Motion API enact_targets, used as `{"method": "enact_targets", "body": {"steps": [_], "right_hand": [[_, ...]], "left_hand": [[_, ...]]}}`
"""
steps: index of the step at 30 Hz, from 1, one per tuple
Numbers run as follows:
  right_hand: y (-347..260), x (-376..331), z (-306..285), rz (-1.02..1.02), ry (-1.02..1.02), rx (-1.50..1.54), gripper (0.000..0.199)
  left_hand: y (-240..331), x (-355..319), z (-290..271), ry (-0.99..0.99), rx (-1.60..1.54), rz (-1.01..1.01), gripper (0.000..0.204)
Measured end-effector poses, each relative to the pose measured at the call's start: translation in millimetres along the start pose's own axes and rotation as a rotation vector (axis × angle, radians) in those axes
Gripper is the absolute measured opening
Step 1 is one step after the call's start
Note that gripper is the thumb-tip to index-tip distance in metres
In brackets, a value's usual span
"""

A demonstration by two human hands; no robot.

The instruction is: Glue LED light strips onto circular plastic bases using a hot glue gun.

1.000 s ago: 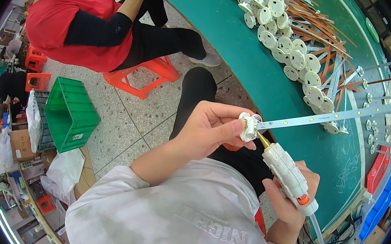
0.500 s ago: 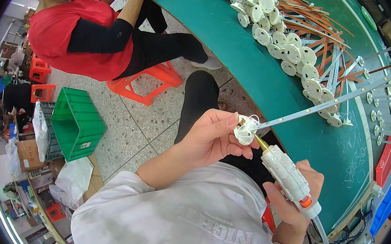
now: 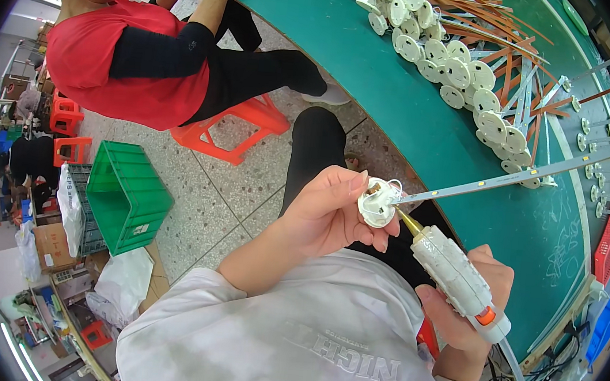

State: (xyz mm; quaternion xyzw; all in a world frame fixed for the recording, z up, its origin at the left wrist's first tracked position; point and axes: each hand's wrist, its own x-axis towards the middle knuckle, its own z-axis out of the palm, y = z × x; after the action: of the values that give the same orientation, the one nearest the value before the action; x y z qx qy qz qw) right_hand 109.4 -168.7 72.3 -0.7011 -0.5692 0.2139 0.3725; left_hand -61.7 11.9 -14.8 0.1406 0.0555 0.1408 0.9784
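My left hand (image 3: 324, 218) pinches a round white cap (image 3: 377, 203) with a thin LED strip (image 3: 519, 176) attached; right hand (image 3: 466, 309) grips the glue gun (image 3: 455, 275), nozzle touching the cap. Gluing underway; many caps (image 3: 449, 65) are heaped on the green worktop (image 3: 400, 119).

Crate (image 3: 128, 195) left of stool (image 3: 234, 128)

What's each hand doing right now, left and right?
Left hand: closed on a round white cap with a long strip attached.
Right hand: closed around a glue gun, nozzle at the cap.
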Motion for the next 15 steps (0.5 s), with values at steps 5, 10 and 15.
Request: {"method": "enact_targets", "body": {"steps": [5,10,15], "right_hand": [[-1,-2,0,-0.007,0.017,-0.013,0.037],[0,-1,0,-0.042,0.028,-0.018,0.037],[-3,0,0,0.031,0.042,-0.020,0.021]], "left_hand": [[-2,1,-6,-0.132,-0.168,-0.014,0.055],[1,1,5,-0.068,-0.057,-0.037,0.048],[1,1,3,-0.074,-0.069,-0.053,0.050]]}}
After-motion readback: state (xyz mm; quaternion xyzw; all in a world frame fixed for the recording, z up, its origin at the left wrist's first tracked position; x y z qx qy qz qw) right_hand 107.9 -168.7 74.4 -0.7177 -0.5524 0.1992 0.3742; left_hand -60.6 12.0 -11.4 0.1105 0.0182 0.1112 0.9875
